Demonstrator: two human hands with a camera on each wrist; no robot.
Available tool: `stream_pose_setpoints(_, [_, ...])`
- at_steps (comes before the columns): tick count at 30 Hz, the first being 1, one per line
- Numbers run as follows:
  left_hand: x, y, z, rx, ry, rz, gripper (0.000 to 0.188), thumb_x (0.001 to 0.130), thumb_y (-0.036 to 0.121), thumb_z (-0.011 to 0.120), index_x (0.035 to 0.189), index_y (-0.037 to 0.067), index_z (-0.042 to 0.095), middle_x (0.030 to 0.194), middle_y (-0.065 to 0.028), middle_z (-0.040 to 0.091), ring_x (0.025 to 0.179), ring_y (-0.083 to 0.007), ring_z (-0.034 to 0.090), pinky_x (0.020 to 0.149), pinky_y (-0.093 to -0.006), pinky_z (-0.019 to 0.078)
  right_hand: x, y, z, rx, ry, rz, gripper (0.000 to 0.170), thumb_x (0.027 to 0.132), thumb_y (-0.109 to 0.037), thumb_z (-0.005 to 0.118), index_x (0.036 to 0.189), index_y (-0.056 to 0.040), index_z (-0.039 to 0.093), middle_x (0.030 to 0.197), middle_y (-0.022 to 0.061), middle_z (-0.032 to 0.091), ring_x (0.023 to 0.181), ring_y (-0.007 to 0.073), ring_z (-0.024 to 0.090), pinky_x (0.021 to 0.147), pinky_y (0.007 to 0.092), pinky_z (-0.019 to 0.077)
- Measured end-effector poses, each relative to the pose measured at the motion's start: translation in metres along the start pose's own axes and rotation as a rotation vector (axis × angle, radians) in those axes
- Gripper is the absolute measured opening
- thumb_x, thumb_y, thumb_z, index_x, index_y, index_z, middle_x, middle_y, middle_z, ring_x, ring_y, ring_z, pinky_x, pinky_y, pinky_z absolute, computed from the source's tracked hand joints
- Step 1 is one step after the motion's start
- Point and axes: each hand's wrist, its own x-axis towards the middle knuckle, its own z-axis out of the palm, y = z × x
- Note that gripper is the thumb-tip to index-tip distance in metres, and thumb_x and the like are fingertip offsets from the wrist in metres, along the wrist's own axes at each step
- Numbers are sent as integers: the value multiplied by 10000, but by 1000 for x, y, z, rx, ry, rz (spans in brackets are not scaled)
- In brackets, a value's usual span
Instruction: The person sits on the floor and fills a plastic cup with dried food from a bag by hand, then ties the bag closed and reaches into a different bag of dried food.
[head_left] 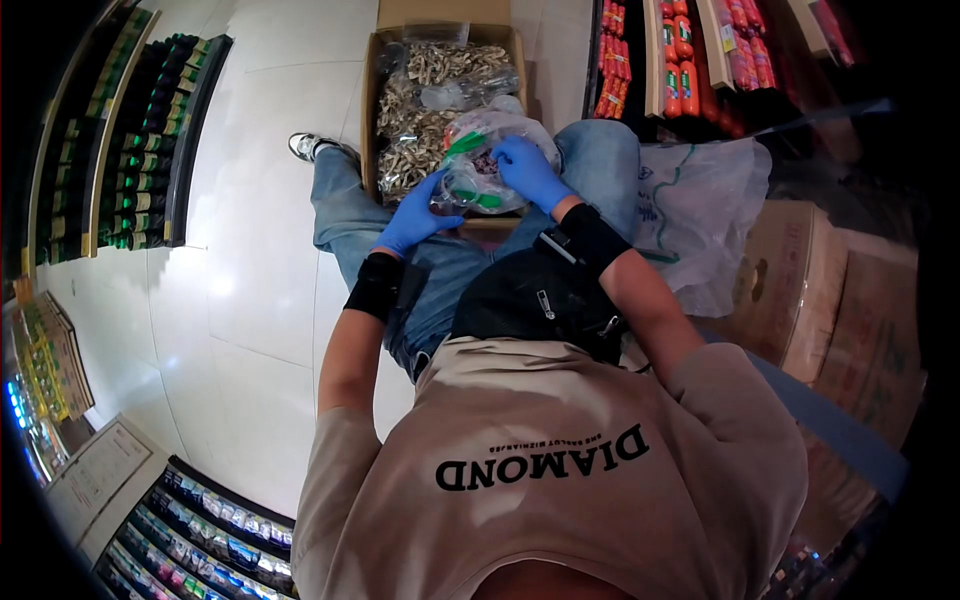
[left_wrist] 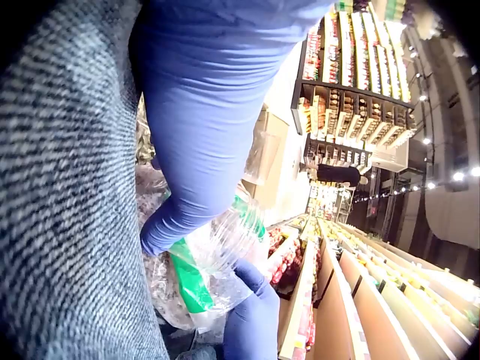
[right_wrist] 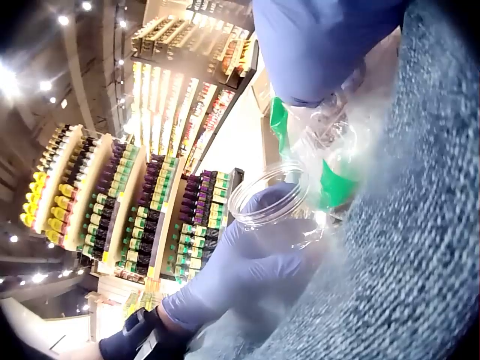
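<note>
My gloved left hand (head_left: 415,215) grips a clear open-mouthed plastic jar (right_wrist: 274,199), its fingers around the side; the jar's round rim shows best in the right wrist view. Beside it, a clear plastic bag (head_left: 480,195) with green stripes lies open on the box, holding small dark reddish-brown dried pieces (head_left: 484,163). Over those pieces my gloved right hand (head_left: 530,172) reaches into the bag's mouth, its fingertips hidden, so I cannot tell whether they pinch any. In the left wrist view the right hand (left_wrist: 253,319) shows behind the bag's green stripe.
A cardboard box (head_left: 372,110) of bagged dried mushroom-like strips (head_left: 420,135) stands between my knees. Another clear bag (head_left: 700,220) lies at my right over large cartons (head_left: 785,265). Shelves of bottles (head_left: 145,170) stand at left, red packaged goods (head_left: 682,75) at the upper right.
</note>
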Motion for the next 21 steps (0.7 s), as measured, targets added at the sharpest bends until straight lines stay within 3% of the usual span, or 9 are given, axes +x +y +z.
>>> stream_pose_setpoints(3, [-1, -2, 0, -15, -16, -15, 952, 696, 221, 908, 1488, 17, 420, 1418, -190, 548, 1321, -263, 524, 1127, -367, 397, 1, -4, 2, -72, -5, 70, 101, 884, -88, 639, 930, -27, 706, 881, 179, 672, 791, 327, 647, 734, 401, 511])
stream_pose_setpoints(6, [-1, -5, 2, -28, -1, -1, 942, 688, 210, 902, 1478, 21, 425, 1389, -189, 569, 1295, -276, 548, 1098, -376, 426, 30, -29, -3, 74, 34, 220, 91, 863, -77, 638, 900, -19, 697, 850, 187, 651, 791, 371, 626, 736, 425, 509])
stream_pose_setpoints(8, [1, -7, 4, -43, 5, 27, 931, 681, 198, 893, 1470, 26, 430, 1360, -190, 589, 1267, -292, 573, 1069, -385, 453, 58, -55, -12, 50, 193, 17, 97, 859, -87, 650, 903, -11, 690, 869, 178, 643, 825, 373, 620, 766, 426, 507])
stream_pose_setpoints(9, [1, -12, 5, -101, 3, 18, 930, 680, 196, 894, 1468, 23, 431, 1360, -190, 589, 1271, -290, 570, 1071, -384, 451, 66, -66, -13, 48, 195, 20, 97, 859, -87, 650, 903, -11, 690, 869, 178, 643, 825, 373, 620, 766, 426, 507])
stream_pose_setpoints(11, [2, -11, 4, -156, 1, 12, 929, 679, 194, 895, 1465, 20, 433, 1359, -191, 589, 1274, -288, 568, 1072, -383, 449, 78, -81, -12, -3, 254, -218, 108, 860, -100, 658, 924, -15, 679, 907, 161, 637, 869, 366, 611, 797, 435, 497])
stream_pose_setpoints(12, [0, -6, 3, -110, 1, 4, 931, 678, 199, 897, 1465, 20, 434, 1361, -191, 588, 1276, -285, 565, 1074, -381, 447, 75, -81, -10, -3, 255, -221, 108, 860, -100, 658, 924, -15, 679, 907, 161, 637, 869, 366, 611, 797, 435, 497])
stream_pose_setpoints(14, [-2, -5, 2, -63, 10, -8, 933, 677, 204, 899, 1466, 20, 435, 1362, -191, 587, 1278, -282, 563, 1075, -380, 445, 62, -74, 4, -89, 122, -422, 119, 851, -96, 662, 950, -31, 667, 935, 140, 631, 907, 353, 602, 820, 440, 487])
stream_pose_setpoints(19, [-2, -6, 2, -56, 18, -10, 933, 685, 203, 892, 1476, 27, 431, 1394, -194, 565, 1288, -283, 557, 1080, -377, 440, 33, -47, -1, -131, -12, -406, 118, 831, -83, 650, 937, -36, 627, 932, 145, 601, 897, 351, 580, 813, 454, 481])
stream_pose_setpoints(21, [-3, -6, 3, -54, 11, -14, 935, 684, 200, 892, 1478, 29, 430, 1398, -194, 563, 1293, -284, 553, 1081, -376, 440, 32, -39, -7, -131, 179, -322, 97, 828, -79, 647, 909, -31, 627, 927, 148, 600, 891, 353, 578, 810, 453, 481])
